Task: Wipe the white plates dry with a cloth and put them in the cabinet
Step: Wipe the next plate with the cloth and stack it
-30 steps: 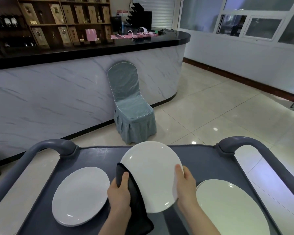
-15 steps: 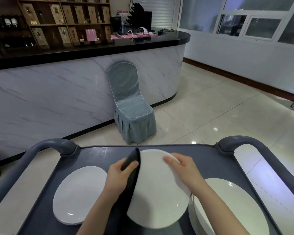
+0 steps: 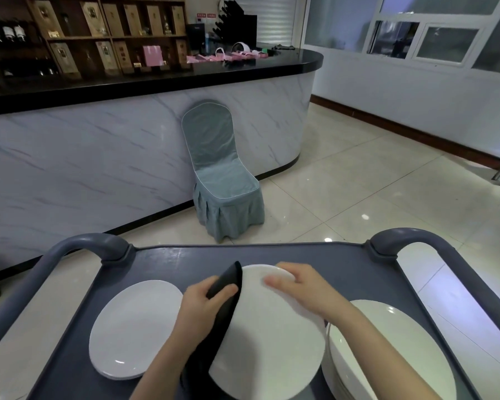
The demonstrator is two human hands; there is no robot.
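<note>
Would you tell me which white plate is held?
The middle plate, between the left hand with dark cloth and right hand; left plate and right stack lie flat.

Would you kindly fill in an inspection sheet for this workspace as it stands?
Surface: grey cart top, raised rim, curved handles at both far corners.
Job's things: held plate tilted above the cart; dark cloth against its left edge; left stack and right stack of white plates lying flat.
Clutter: nothing seen.
Grips: left hand pinches the cloth; right hand holds the held plate's far rim.
Cables: nothing seen.
Surroundings: marble-fronted counter, covered chair, shelves, tiled floor.
</note>
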